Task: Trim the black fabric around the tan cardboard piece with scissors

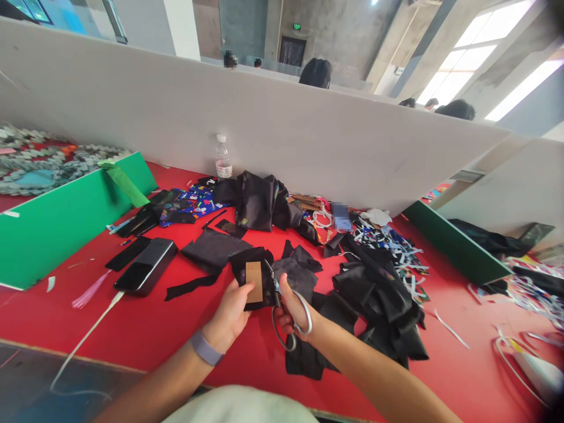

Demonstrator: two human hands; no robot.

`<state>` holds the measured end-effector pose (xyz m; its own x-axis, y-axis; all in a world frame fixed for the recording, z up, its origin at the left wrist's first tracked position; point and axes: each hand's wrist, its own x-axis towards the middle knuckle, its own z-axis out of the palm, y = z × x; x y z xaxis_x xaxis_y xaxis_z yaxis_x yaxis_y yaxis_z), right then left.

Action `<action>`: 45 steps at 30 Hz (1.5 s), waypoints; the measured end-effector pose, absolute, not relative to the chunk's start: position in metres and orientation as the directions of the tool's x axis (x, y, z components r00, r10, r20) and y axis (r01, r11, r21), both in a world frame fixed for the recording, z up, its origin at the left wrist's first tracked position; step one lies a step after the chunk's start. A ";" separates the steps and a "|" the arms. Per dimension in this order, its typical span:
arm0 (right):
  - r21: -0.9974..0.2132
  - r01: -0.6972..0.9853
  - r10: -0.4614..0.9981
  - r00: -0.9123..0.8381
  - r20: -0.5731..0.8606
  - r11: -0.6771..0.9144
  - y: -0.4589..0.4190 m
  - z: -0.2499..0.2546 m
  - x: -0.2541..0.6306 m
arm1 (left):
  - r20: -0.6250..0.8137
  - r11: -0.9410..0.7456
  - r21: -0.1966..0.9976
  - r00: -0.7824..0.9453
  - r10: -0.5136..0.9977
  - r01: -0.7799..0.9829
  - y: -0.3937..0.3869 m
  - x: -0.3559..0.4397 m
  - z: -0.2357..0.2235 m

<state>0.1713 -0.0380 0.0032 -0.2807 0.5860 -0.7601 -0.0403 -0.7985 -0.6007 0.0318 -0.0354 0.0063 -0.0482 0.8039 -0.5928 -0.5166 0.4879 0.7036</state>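
My left hand (233,311) pinches a small brown cardboard piece (254,282) against a black fabric piece (239,262), thumb on top of the card. Close on its right, my right hand (291,302) grips a pair of scissors (305,314) by the grey-white handles. The blades point up at the right edge of the black fabric and are partly hidden. More black fabric pieces (374,299) lie in a heap to the right, and a flat one (214,249) sits to the upper left.
On the red table (185,329), a phone (145,267) with a white cable (88,335) rests at left. Behind are a plastic bottle (223,158), blue patterned cloth (198,201) and folded black cloth (255,202). Scraps (392,247) lie at right. Green dividers (74,223) and a white partition (264,117) bound the space.
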 end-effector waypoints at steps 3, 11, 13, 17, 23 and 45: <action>-0.587 -0.056 0.570 -0.329 -0.753 -0.808 -0.037 0.004 0.173 | -0.595 0.482 0.699 -0.054 0.802 -0.528 -0.036 0.032 0.007; -0.577 -0.046 0.546 -0.392 -0.740 -0.815 -0.034 0.002 0.175 | -0.600 0.485 0.698 -0.061 0.797 -0.527 -0.036 0.033 0.008; -0.583 -0.046 0.552 -0.389 -0.737 -0.811 -0.033 0.003 0.174 | -0.598 0.487 0.699 -0.055 0.799 -0.523 -0.036 0.033 0.007; -0.578 -0.052 0.550 -0.388 -0.740 -0.814 -0.034 0.008 0.173 | -0.595 0.480 0.698 -0.056 0.802 -0.532 -0.036 0.033 0.007; -0.573 -0.074 0.547 -0.416 -0.726 -0.817 -0.037 0.006 0.176 | -0.598 0.461 0.700 -0.095 0.796 -0.546 -0.034 0.033 0.007; -0.554 -0.124 0.555 -0.381 -0.740 -0.823 -0.035 0.009 0.174 | -0.605 0.484 0.691 -0.062 0.794 -0.537 -0.036 0.033 0.008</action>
